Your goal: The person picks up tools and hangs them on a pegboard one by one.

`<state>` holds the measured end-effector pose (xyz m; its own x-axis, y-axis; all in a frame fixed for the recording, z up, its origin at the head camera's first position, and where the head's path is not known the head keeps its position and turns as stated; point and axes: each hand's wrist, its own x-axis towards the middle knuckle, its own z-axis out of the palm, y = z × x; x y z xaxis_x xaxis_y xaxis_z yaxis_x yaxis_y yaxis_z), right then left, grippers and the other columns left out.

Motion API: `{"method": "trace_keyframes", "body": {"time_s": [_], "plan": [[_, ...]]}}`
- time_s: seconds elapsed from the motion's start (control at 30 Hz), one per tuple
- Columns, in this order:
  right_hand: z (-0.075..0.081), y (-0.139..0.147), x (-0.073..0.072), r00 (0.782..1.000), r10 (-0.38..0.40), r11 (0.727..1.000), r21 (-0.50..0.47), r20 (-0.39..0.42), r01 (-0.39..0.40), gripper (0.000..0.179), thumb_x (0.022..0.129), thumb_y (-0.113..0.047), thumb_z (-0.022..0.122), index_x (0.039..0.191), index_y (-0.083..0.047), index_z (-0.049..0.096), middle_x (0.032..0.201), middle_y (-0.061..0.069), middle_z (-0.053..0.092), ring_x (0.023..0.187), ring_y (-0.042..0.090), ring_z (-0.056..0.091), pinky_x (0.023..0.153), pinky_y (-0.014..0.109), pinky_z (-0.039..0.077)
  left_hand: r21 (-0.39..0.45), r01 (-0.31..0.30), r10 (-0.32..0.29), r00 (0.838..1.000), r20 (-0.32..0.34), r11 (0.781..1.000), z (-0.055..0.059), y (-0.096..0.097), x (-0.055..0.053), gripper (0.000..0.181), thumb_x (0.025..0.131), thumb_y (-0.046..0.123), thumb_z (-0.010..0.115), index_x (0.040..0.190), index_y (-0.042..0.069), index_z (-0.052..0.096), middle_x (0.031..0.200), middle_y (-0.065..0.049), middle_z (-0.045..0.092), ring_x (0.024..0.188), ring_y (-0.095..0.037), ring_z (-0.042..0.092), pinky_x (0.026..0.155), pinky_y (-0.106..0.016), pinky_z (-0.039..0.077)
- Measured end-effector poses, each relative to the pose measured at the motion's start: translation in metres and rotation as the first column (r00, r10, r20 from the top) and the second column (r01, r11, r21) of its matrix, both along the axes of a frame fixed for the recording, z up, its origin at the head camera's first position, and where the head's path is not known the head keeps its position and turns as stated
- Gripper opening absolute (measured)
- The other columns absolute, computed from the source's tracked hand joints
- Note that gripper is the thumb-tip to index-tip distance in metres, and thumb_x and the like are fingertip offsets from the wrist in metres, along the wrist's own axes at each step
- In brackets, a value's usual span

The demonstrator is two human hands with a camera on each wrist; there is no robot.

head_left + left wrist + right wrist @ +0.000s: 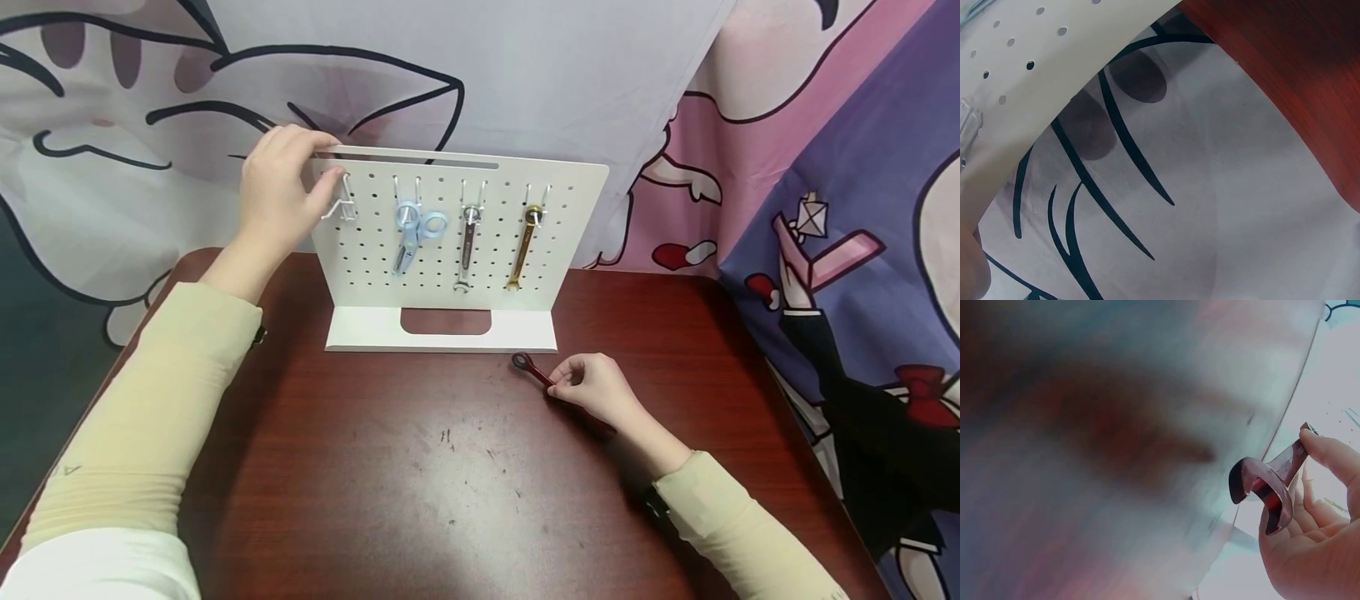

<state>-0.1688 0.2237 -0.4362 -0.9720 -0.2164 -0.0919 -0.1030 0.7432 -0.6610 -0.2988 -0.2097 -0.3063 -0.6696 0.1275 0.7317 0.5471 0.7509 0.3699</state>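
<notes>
A white pegboard stand (442,292) stands upright on the table. My left hand (288,179) grips its upper left corner, thumb on the front beside a bare wire hook (345,204). In the left wrist view, a fingertip (972,269) touches the pegboard's edge (1041,94). My right hand (596,387) pinches a dark combination wrench (532,369) just above the table, its ring end pointing toward the board. The right wrist view shows the wrench's open end (1263,490) sticking out past the thumb and fingers of the right hand (1322,544).
On the board's hooks hang light blue scissors (410,237), a silver wrench (468,246) and a gold-coloured wrench (525,246). The reddish-brown table (420,467) extends in front of the stand. Printed cloth (570,75) hangs behind and along the right side.
</notes>
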Motion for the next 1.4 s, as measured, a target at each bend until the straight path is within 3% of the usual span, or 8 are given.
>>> {"method": "trace_keyframes", "body": {"time_s": [0.43,0.73,1.07,1.4], "plan": [[0.005,-0.033,-0.008,0.999,0.023,0.993,-0.116,0.022,-0.021,0.007,0.083,-0.007,0.084,0.087,-0.004,0.079,0.076,0.004,0.077,0.067,0.005,0.066,0.064,0.017,0.052,-0.005,-0.019,0.019,0.997,0.073,1.000,0.010,0.000,0.003,0.025,0.097,0.006,0.075,0.121,-0.001,0.074,0.115,-0.022,0.075,0.113,-0.042,0.065,0.102,-0.055,0.049],[0.016,-0.065,-0.017,1.000,0.021,0.986,-0.167,0.004,-0.020,0.009,0.085,-0.009,0.085,0.093,-0.004,0.081,0.081,0.007,0.080,0.069,0.004,0.067,0.069,0.019,0.052,0.025,-0.019,0.017,0.997,0.074,0.999,0.011,0.000,0.003,0.024,0.095,0.004,0.077,0.118,-0.001,0.076,0.112,-0.022,0.076,0.111,-0.041,0.066,0.098,-0.055,0.049],[0.035,-0.110,-0.027,1.000,0.017,0.941,-0.337,0.015,-0.011,0.013,0.087,-0.005,0.084,0.098,0.001,0.081,0.085,0.013,0.080,0.070,0.004,0.066,0.069,0.019,0.056,0.047,-0.017,0.014,0.998,0.067,0.999,0.011,0.000,0.001,0.024,0.093,0.003,0.079,0.116,-0.001,0.078,0.110,-0.023,0.077,0.109,-0.042,0.068,0.096,-0.055,0.049],[0.058,-0.157,-0.035,0.999,0.025,0.902,-0.429,-0.043,-0.041,0.017,0.088,-0.007,0.085,0.102,0.000,0.081,0.093,0.017,0.081,0.073,0.006,0.069,0.071,0.020,0.059,0.045,-0.009,0.006,0.998,0.068,0.999,0.012,-0.001,0.001,0.024,0.093,0.003,0.079,0.117,0.000,0.077,0.111,-0.023,0.077,0.110,-0.042,0.068,0.098,-0.056,0.050]]}}
